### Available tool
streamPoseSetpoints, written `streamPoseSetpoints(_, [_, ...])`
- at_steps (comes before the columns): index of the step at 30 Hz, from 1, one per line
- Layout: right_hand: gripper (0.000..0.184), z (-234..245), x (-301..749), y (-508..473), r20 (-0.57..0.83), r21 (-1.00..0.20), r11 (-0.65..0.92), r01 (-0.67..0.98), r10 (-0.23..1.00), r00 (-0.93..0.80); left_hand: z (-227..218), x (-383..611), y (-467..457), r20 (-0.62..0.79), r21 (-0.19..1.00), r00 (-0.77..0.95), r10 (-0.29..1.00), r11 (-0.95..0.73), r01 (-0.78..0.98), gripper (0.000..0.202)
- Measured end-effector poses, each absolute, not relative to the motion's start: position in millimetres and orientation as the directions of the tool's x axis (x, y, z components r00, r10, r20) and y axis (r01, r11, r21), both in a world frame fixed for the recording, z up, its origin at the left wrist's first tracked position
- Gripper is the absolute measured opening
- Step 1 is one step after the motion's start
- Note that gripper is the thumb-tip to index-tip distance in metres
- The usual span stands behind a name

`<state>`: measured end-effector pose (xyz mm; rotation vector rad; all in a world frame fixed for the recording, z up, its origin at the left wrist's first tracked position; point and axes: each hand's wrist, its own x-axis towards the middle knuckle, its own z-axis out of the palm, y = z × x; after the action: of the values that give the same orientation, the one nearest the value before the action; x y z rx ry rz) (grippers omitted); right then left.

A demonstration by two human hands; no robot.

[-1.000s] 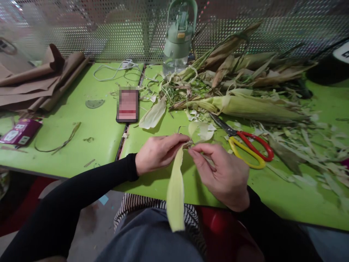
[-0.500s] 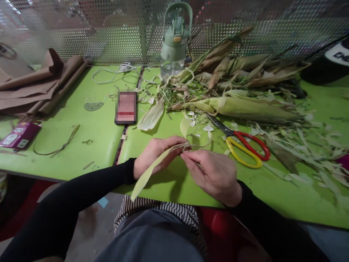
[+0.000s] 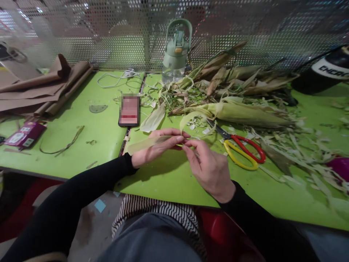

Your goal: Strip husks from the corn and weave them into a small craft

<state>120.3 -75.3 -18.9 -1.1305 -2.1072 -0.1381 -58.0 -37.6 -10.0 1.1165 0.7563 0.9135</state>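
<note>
My left hand (image 3: 156,147) is closed in a pinch on a pale green corn husk strip (image 3: 144,143) that lies nearly level and points left over the green table (image 3: 169,178). My right hand (image 3: 208,167) pinches the same strip at its right end, where a thin curl of husk (image 3: 191,117) arcs up. Both hands meet above the table's near middle. Red and yellow scissors (image 3: 240,147) lie just right of my right hand.
An unhusked corn cob (image 3: 245,113) and a heap of husks (image 3: 234,76) fill the back right. A phone (image 3: 129,110), a green water bottle (image 3: 175,49), a white cable (image 3: 117,78), brown paper (image 3: 40,87) and a purple packet (image 3: 23,133) sit around.
The husk strip, hanging down over my lap a second ago, has swung up and to the left until nearly level. Both hands have risen slightly and stayed pinched on it.
</note>
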Motion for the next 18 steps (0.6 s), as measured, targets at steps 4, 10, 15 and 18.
streamPoseSetpoints(4, [0.012,-18,119,-77,0.657,-0.226,0.667,0.71,0.642,-0.394,-12,-57,-40,-0.023,0.972,0.413,0.91,0.117,-0.204,0.031])
streamPoseSetpoints(10, [0.015,-24,116,-75,0.656,-0.184,0.715,0.674,0.6,-0.457,-7,-59,-39,-0.116,0.971,0.451,0.885,0.197,-0.137,0.019])
streamPoseSetpoints(15, [0.019,-15,126,-65,0.625,-0.338,0.738,0.584,0.64,-0.447,-15,-66,-26,-0.197,0.898,0.56,0.805,0.378,-0.227,0.024])
streamPoseSetpoints(18, [0.024,-7,134,-58,0.653,-0.331,0.644,0.69,0.684,-0.325,-17,-69,-21,-0.217,0.871,0.601,0.769,0.43,-0.236,0.033])
